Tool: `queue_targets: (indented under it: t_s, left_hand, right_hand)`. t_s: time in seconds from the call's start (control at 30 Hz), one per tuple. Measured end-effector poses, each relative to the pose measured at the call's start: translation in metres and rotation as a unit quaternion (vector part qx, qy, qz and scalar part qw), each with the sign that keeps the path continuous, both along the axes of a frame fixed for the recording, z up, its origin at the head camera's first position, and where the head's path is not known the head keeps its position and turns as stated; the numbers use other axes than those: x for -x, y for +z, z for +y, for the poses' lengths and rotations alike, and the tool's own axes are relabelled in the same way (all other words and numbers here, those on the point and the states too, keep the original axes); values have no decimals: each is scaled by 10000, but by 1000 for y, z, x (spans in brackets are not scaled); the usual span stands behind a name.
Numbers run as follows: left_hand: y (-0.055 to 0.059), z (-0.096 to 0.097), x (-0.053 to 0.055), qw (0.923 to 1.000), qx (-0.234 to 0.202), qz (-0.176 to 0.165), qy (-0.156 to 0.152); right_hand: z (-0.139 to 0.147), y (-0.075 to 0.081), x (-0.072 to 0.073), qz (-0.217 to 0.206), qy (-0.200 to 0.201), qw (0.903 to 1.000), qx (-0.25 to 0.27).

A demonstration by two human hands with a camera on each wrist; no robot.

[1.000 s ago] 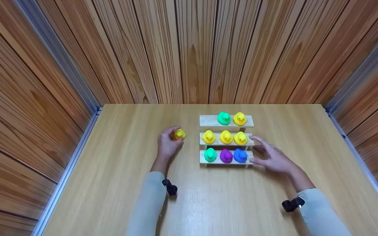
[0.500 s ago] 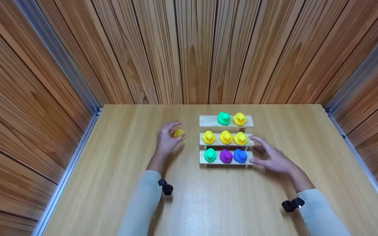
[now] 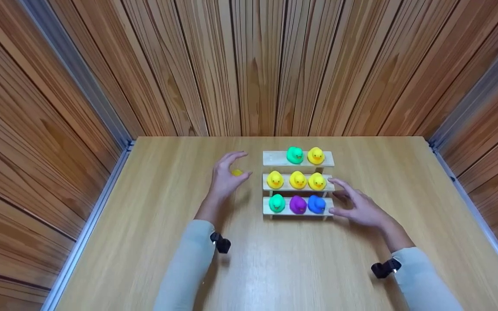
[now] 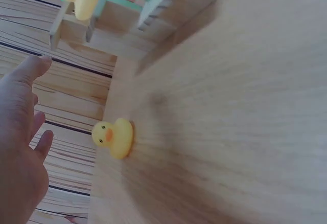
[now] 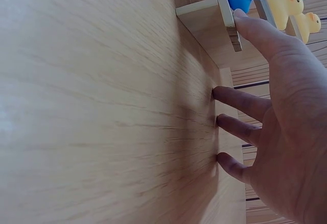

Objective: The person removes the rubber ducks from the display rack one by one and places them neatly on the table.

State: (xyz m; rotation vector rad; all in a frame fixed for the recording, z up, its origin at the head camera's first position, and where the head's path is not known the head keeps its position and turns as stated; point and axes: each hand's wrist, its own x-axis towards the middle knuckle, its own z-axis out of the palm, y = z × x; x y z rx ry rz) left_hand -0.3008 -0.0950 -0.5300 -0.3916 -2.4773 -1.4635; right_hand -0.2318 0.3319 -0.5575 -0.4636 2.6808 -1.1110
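A yellow rubber duck (image 4: 118, 138) stands upright on the table, left of a small three-tier wooden rack (image 3: 275, 159). My left hand (image 3: 225, 179) hovers over this duck with fingers spread and thumb apart, partly covering it in the head view; the left wrist view shows the hand clear of it. At the rack's right end is my right hand (image 3: 363, 208). Its thumb (image 5: 250, 22) touches the end of the lowest tier, beside a blue duck (image 3: 317, 204), while other fingertips reach down to the table. Its index fingertip is at the middle tier.
The top tier bears a green duck (image 3: 295, 154) and a yellow duck (image 3: 316, 155) toward the right. Three yellow ducks (image 3: 298, 180) line the middle tier. Below, a green duck (image 3: 277, 203) and a purple duck (image 3: 298, 205) share the lowest tier. Wood-panelled walls (image 3: 253, 69) enclose the table.
My left hand has let go of the yellow duck and risen above it, fingers spreading wider. That duck stays in place; my right hand and the rack have not moved.
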Motion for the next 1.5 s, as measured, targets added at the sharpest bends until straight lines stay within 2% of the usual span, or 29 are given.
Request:
queue_targets:
  t_s: [0.3, 0.53, 0.67, 1.03, 1.17, 1.37, 1.5]
  left_hand:
    - [18, 16, 1, 9995, 214, -57, -222]
    - [28, 28, 7, 9986, 242, 291, -363]
    - [34, 36, 9, 9978, 287, 303, -505]
    - [50, 60, 14, 9930, 336, 84, -1127]
    - [53, 68, 15, 9918, 403, 39, -1216]
    - [55, 81, 15, 9906, 427, -252, -1271]
    - [55, 89, 15, 9895, 374, -322, -1360]
  right_hand:
    - [1, 0, 0, -32, -6, 10000, -32]
    - [0, 2, 1, -60, -34, 10000, -54]
    - [0, 2, 1, -71, -33, 10000, -50]
    - [1, 2, 2, -68, 16, 10000, 9]
    - [1, 3, 3, -79, 42, 9999, 49]
    - [1, 2, 2, -91, 32, 9999, 47]
    - [0, 2, 1, -111, -12, 9999, 3]
